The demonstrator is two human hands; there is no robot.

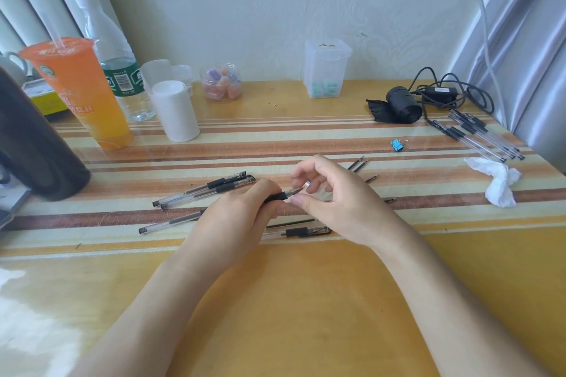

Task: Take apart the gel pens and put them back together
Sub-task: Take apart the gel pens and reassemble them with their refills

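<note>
Currently: pen (277, 196), above the table (306, 300), my left hand (242, 211) gripping its black sleeve; right hand (333, 196) pinching the silver tip piece (307, 184). Step, I judge: tip removal or refitting. Next: straight, aligned twist.

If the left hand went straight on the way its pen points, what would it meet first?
Probably the small silver tip pinched in the right hand, just ahead of the pen that the left hand grips; depth is unclear.
</note>
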